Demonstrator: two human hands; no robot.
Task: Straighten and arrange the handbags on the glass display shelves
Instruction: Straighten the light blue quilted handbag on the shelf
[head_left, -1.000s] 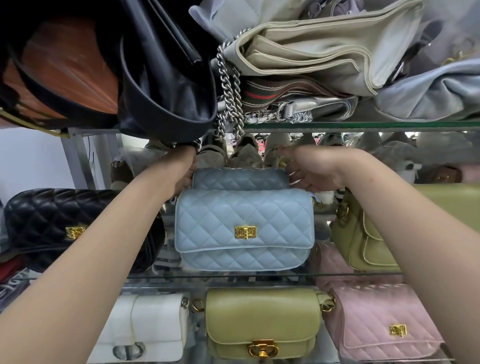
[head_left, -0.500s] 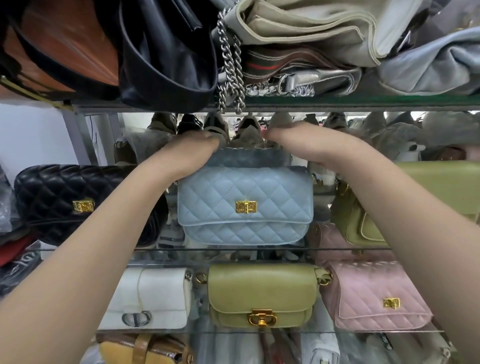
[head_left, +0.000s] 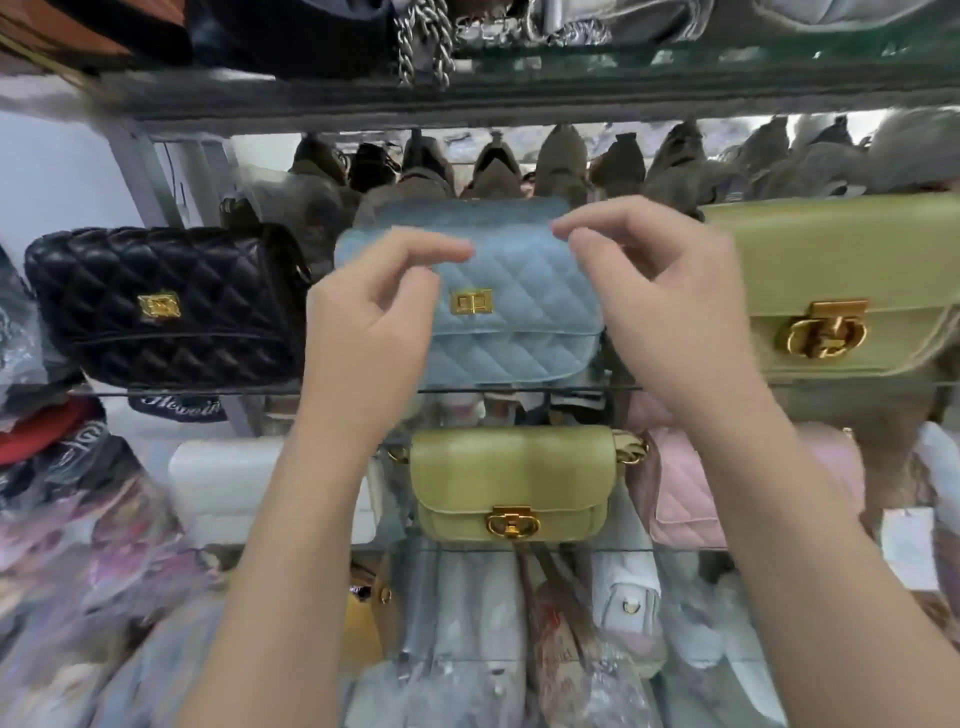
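A light blue quilted handbag with a gold clasp stands upright on the middle glass shelf, and a darker blue bag shows just behind its top. My left hand and my right hand hover in front of its upper corners. Their fingers are loosely curled and apart, with nothing in them. A black quilted bag stands to its left and a large olive green bag to its right. One shelf lower are a white bag, a small olive bag and a pink quilted bag.
The upper shelf carries piled bags, and a silver chain hangs over its edge. Shoes line the back of the middle shelf. Plastic-wrapped goods fill the bottom, and folded clothing lies at the lower left.
Both hands have come off the top corners of the blue bag and drawn back toward me. The view has tilted downward, so more of the lower shelves shows.
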